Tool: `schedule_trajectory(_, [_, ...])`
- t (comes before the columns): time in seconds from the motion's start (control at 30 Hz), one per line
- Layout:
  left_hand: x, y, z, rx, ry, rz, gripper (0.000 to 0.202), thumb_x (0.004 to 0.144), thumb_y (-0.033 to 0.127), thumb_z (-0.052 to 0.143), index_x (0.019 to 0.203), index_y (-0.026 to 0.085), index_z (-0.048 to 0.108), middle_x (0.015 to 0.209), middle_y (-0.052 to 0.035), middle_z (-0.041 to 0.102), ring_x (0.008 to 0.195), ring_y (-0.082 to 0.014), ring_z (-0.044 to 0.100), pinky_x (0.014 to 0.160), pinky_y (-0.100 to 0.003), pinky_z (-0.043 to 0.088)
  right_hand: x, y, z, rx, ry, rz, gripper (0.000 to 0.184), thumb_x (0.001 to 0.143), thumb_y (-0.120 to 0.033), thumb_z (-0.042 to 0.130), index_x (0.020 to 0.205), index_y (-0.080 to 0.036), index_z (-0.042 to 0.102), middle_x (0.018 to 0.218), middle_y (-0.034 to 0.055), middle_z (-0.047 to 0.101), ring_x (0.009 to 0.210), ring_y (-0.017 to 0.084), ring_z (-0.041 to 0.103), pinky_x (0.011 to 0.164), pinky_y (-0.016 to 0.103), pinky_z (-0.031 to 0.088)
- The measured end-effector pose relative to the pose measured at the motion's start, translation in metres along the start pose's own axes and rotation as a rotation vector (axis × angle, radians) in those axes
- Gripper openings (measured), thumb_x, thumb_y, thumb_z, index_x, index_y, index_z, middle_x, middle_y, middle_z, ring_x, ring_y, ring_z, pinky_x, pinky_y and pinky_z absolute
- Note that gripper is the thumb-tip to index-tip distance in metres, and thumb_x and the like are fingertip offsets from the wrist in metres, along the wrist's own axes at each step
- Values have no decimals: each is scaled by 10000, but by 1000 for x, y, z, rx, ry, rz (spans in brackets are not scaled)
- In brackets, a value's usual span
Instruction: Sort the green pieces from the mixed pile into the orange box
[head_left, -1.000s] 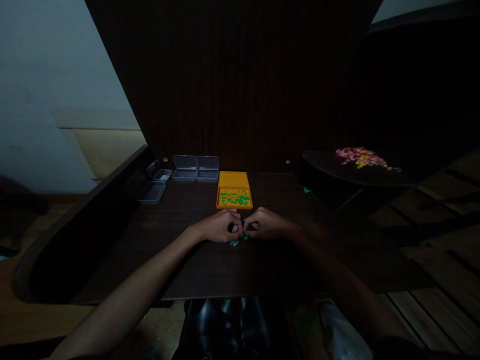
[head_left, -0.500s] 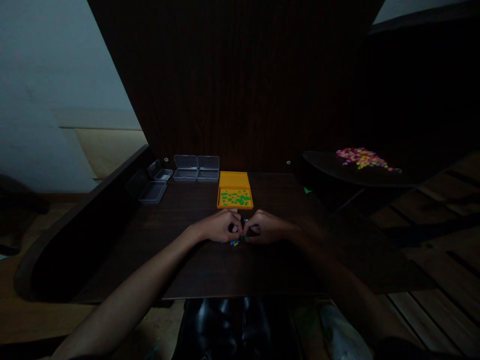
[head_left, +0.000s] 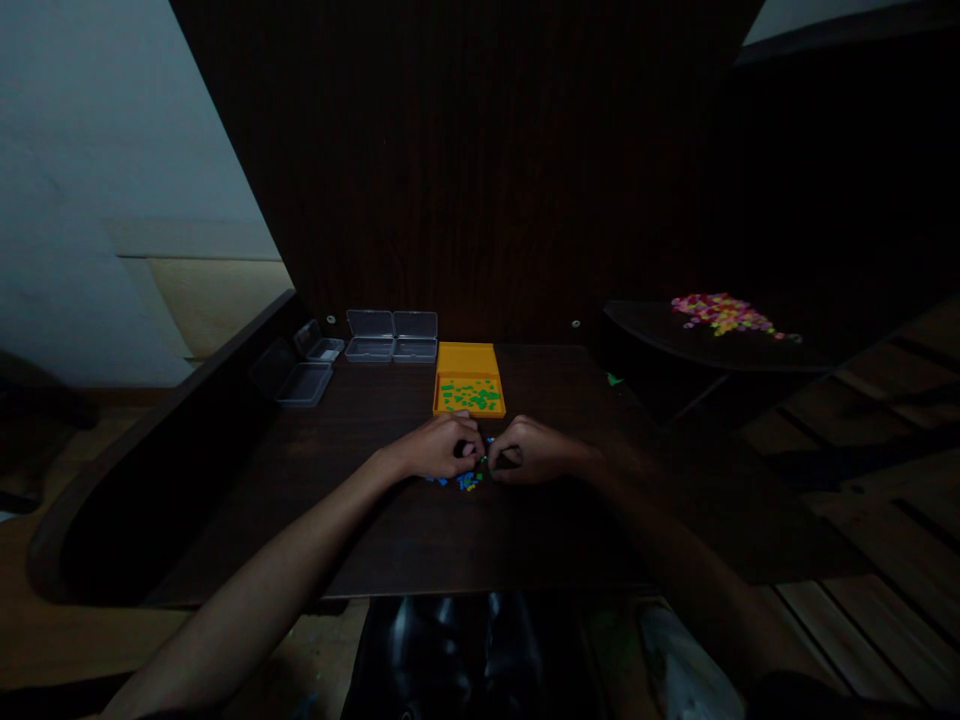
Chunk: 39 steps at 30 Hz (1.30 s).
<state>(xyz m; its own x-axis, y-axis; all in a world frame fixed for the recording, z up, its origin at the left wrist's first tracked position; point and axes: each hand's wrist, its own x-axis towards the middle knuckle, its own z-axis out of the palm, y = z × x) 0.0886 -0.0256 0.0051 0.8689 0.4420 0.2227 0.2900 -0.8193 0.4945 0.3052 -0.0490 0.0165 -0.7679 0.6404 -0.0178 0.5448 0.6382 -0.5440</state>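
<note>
My left hand and my right hand rest curled side by side on a dark wooden table, fingertips nearly touching over a small heap of blue, green and yellow beads. The fingers pinch at the beads; whether either hand holds one is hidden. Just beyond the hands lies an open yellow box with green beads inside.
Several clear plastic cases lie open at the table's back left. A pile of pink and yellow beads sits on a dark round surface to the right. A dark panel rises behind the table. A black object is under the front edge.
My left hand has shifted slightly back and left, uncovering more of the bead heap between the hands. The right hand stays in place.
</note>
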Motion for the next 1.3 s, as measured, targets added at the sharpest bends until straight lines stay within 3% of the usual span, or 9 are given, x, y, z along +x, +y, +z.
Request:
schedule_trajectory(0.4, [0,0,0,10,0,-37,168,768,50,546,809,146,677,752,-10,606,753,-131,556,742,-219,417,-1,8,0,-38,177,22,99,702,-170,615,757,-157,696,493,-80,449,453,55,386,551,190,319])
schedule_trajectory(0.7, [0,0,-4,30,-16,-41,109,731,61,582,707,150,639,678,5,556,728,-137,533,719,-222,410,7,-1,11,-29,151,30,123,803,-240,628,806,-165,724,570,-50,530,497,56,412,541,191,293])
schedule_trajectory(1.13, [0,0,-3,7,-7,-58,128,735,67,592,762,149,685,668,10,556,693,-128,526,690,-223,399,6,-4,9,-29,115,52,111,788,-204,632,824,-170,732,549,-52,538,491,60,420,550,198,300])
schedule_trajectory(1.3, [-1,1,-2,-6,-1,-21,117,718,65,600,739,151,676,643,21,547,661,-117,512,680,-219,397,2,-2,7,-20,96,30,189,732,-148,612,876,-183,730,547,-65,524,486,60,441,540,189,312])
